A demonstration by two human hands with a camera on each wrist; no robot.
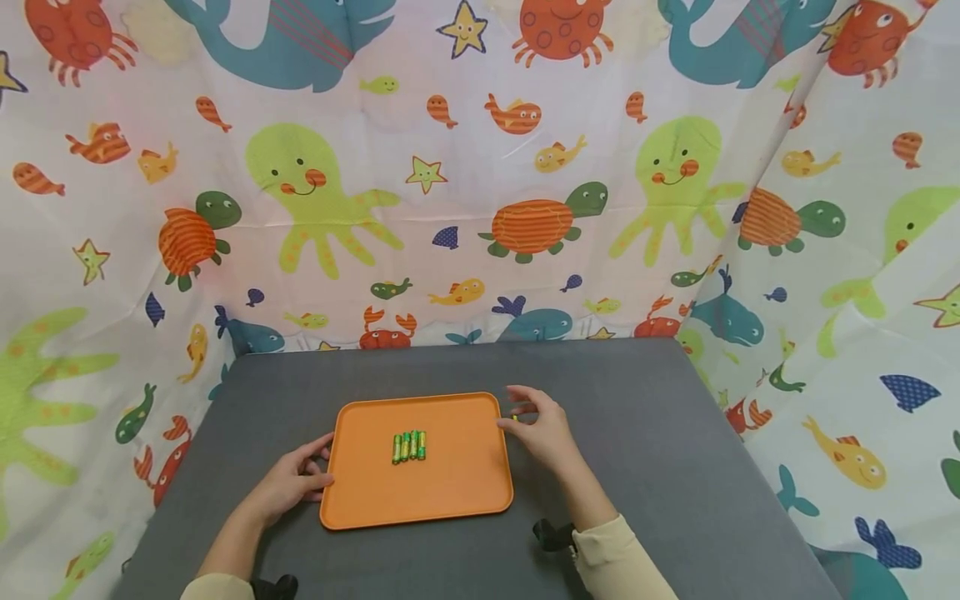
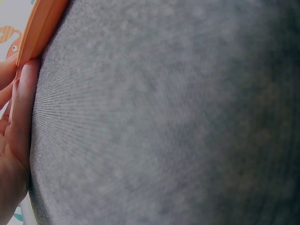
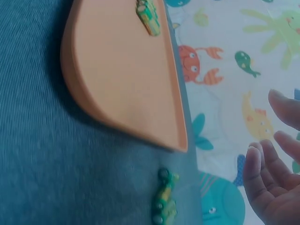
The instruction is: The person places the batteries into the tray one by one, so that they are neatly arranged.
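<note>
An orange tray (image 1: 457, 492) lies on the grey table, its left rim pinched by my left hand (image 1: 288, 477). In the left wrist view, fingers of that hand reach against the underside of the tray's edge (image 2: 44, 33). Several small green-and-yellow batteries (image 1: 406, 447) stand side by side in a row on the tray. Beside the tray's right rim, my right hand (image 1: 546, 429) has its thumb and fingers spread apart. The right wrist view shows this hand (image 3: 274, 183) with nothing between the fingers. More green-and-yellow pieces (image 3: 165, 199), blurred, lie on the table past the tray's end.
The grey table (image 1: 637, 467) stretches around the tray on all sides. A white cloth (image 1: 465, 233) printed with sea animals hangs behind the table and along both sides. Dark straps (image 1: 553, 535) are around the wrists.
</note>
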